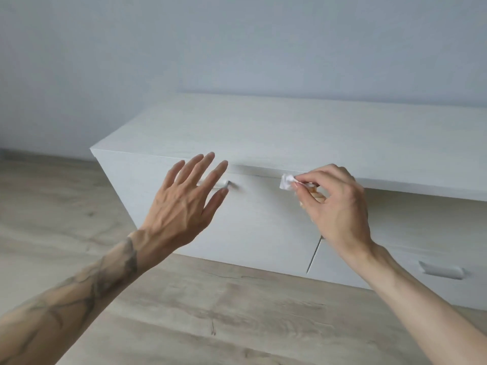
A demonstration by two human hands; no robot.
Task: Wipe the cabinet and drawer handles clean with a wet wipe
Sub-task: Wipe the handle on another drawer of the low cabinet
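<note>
Right hand (340,206): thumb and fingertips (299,183) pinched together on a small crumpled white wet wipe (286,182), the remaining fingers curled in behind; the wad projects to the left of the fingertips and sits against the upper part of the drawer front (258,219), just under the overhanging top panel (290,138). Whether the wipe actually presses on the panel cannot be told. Left hand (184,204): fully open, fingers spread and extended, holding nothing, back of the hand toward the camera. Its fingers lie in front of the left drawer handle (224,183), a pale bar of which only the right end shows past the fingers; contact between hand and handle cannot be confirmed. The wipe is near that handle, to its right, and not on it. The left forearm (87,283) carries dark tattoo markings; the right forearm (411,293) is bare. Both enter from the lower edge of the view. The cabinet (395,154) is a low white unit with a narrow vertical gap (313,255) between the left front and the next one. A second handle (441,270) is set on the right-hand front, lower right, well apart from both hands. The unit stands on light wood-grain flooring (197,312) against a plain pale wall (237,48).
</note>
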